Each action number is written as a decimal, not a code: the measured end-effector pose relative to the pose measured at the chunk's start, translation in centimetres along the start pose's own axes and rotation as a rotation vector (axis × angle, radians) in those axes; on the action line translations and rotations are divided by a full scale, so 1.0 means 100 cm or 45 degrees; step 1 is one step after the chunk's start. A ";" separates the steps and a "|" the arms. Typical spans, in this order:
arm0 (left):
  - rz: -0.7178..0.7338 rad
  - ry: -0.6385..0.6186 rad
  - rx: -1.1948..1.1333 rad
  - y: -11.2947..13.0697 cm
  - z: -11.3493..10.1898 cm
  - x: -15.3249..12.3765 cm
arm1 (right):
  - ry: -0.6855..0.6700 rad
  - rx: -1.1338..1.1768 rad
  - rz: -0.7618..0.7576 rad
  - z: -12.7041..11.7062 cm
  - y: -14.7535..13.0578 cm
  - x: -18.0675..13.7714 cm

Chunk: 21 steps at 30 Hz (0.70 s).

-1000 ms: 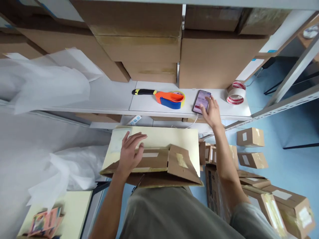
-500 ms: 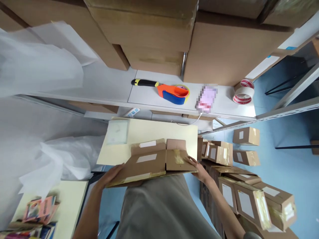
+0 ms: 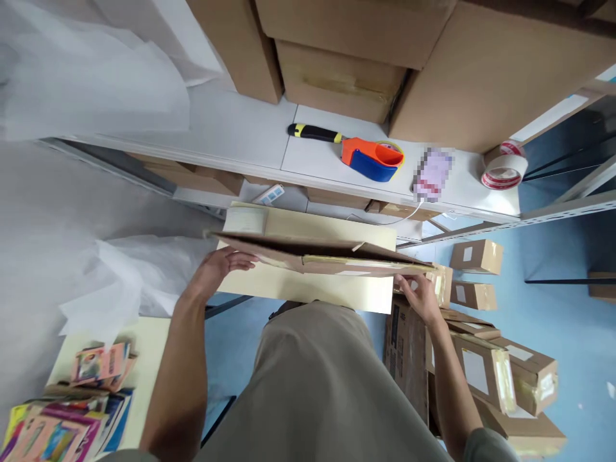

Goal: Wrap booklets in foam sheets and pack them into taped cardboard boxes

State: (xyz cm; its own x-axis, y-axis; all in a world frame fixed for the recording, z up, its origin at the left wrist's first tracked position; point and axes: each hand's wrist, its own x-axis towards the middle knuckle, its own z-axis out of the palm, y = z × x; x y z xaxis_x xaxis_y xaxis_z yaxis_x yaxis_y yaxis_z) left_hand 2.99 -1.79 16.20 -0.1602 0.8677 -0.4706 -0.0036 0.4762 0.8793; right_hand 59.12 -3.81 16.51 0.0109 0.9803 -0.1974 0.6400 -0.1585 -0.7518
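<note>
A flattened cardboard box point(image 3: 337, 262) stands nearly edge-on across the cream tabletop point(image 3: 308, 285), its long edges towards me and a narrow dark gap between its layers. My left hand point(image 3: 216, 269) grips its left end, fingers laid along the near face and thumb hidden. At the opposite end, my right hand point(image 3: 418, 296) pinches the lower edge between thumb and fingers. Tape and a white label strip run along the near side.
On the grey shelf point(image 3: 226, 125) lie an orange-and-blue tape dispenser point(image 3: 370, 160), a phone point(image 3: 433, 173) on a cable and tape rolls point(image 3: 504, 168). Packed boxes point(image 3: 486, 372) are piled at right. White wrapping sheets point(image 3: 144, 269) and booklets point(image 3: 62, 423) are at left.
The flat box has moved forward, away from my body, and tilted from its broad face showing to nearly edge-on. Both hands moved with it, staying at its ends. My view has shifted.
</note>
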 end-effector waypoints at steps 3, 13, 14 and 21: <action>0.053 0.009 0.049 0.003 0.005 0.014 | 0.016 -0.055 0.043 0.018 -0.015 -0.002; 0.076 -0.052 0.086 -0.029 0.033 0.021 | -0.094 0.078 -0.029 0.075 -0.050 -0.017; 0.035 -0.051 0.061 -0.034 0.032 0.017 | -0.043 0.137 0.009 0.077 -0.049 -0.013; -0.357 -0.311 -0.017 -0.062 0.020 -0.015 | 0.039 0.596 0.165 0.096 -0.051 0.038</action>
State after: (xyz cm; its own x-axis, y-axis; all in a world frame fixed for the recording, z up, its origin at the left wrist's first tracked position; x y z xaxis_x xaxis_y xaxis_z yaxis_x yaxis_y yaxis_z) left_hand 5.21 -5.77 11.31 0.0891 0.7131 -0.6954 -0.0273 0.6996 0.7140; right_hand 48.52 -0.39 13.51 0.0949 0.9508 -0.2948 0.2178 -0.3088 -0.9259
